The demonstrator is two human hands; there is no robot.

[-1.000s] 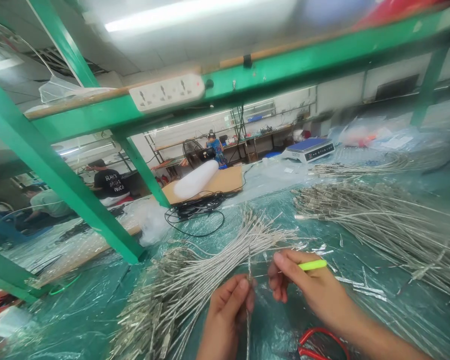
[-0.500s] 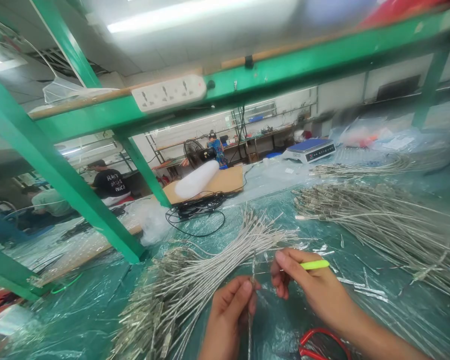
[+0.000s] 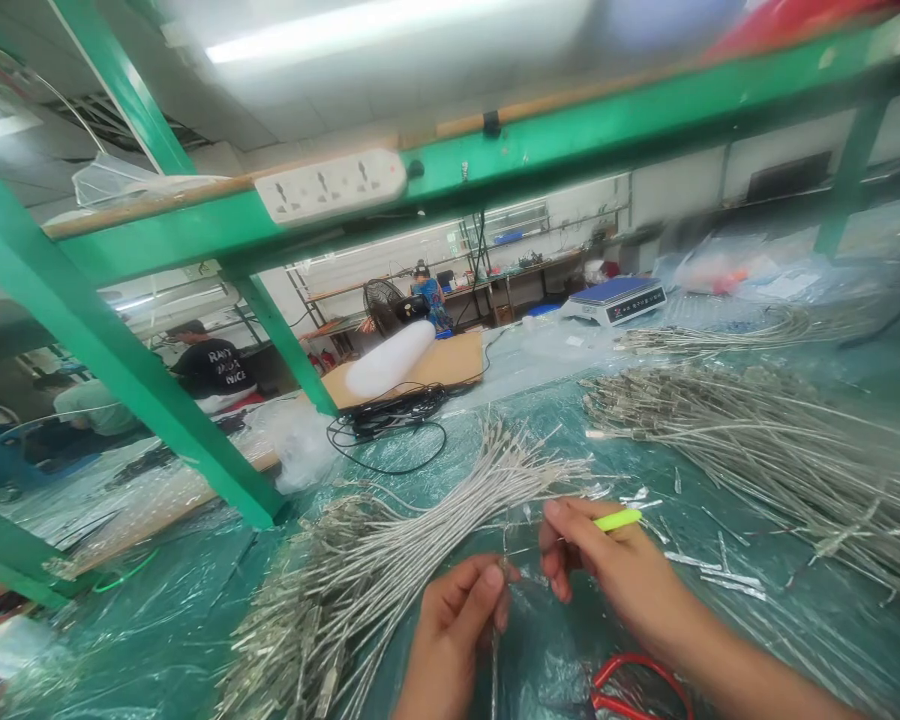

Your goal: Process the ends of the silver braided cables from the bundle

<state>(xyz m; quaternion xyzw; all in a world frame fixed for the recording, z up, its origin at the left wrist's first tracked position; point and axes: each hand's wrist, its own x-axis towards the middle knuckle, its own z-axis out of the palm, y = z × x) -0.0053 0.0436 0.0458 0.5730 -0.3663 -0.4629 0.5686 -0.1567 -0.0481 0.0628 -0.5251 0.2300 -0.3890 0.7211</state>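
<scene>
My left hand pinches a thin silvery braided cable near its upper end, which stands up past the fingertips. In my right hand is a slim tool with a yellow-green handle and a thin metal shaft. The shaft points left and its tip meets the cable just above my left fingers; whether it goes through the braid I cannot tell. Behind my left hand lies a bundle of similar cables with metal connectors. Red-handled scissors or pliers, partly hidden, lie below my right forearm.
A second large cable pile lies to the right, with foil-like scraps beside it. Further back are a digital scale, a black cable coil and a green frame post. Other people sit in the background.
The whole view has shifted slightly. My hands hold the same cable and tool in nearly the same pose, with the tool's handle tilted a little differently.
</scene>
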